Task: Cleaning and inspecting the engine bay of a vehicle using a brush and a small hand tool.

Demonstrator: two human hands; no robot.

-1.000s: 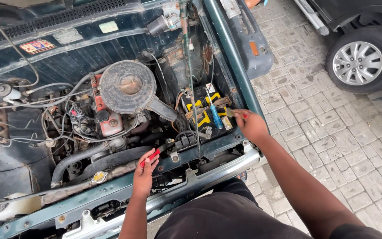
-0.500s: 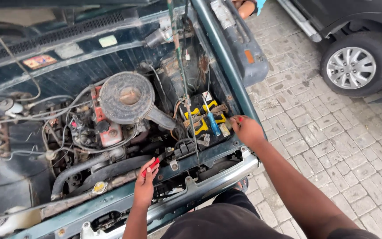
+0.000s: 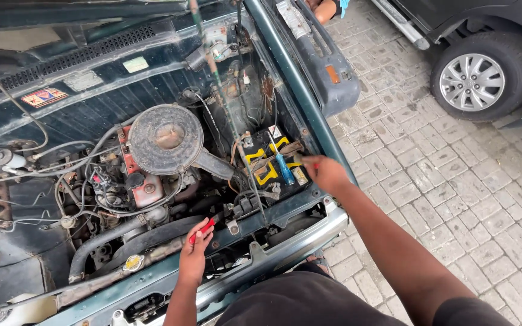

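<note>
I lean over an old dark-green car's open engine bay. My left hand (image 3: 196, 253) rests on the front crossmember (image 3: 152, 279) and is closed around a small red-handled tool (image 3: 202, 230). My right hand (image 3: 327, 173) reaches to the right edge of the black battery with yellow caps (image 3: 268, 166). Its fingertips touch the rusty hold-down bar (image 3: 285, 151). Whether they grip anything is hidden. A blue-handled screwdriver (image 3: 283, 168) lies on top of the battery, just left of that hand.
A round rusty air-cleaner housing (image 3: 157, 139) sits mid-bay among hoses and wires. A thin prop rod (image 3: 212, 72) rises from near the battery. A radiator cap (image 3: 133, 262) sits near my left hand. Paved ground and another car's wheel (image 3: 471, 82) lie to the right.
My right hand has stayed at the battery's right edge and my left hand on the crossmember with the red tool. The view has shifted slightly, showing more of the raised hood.
</note>
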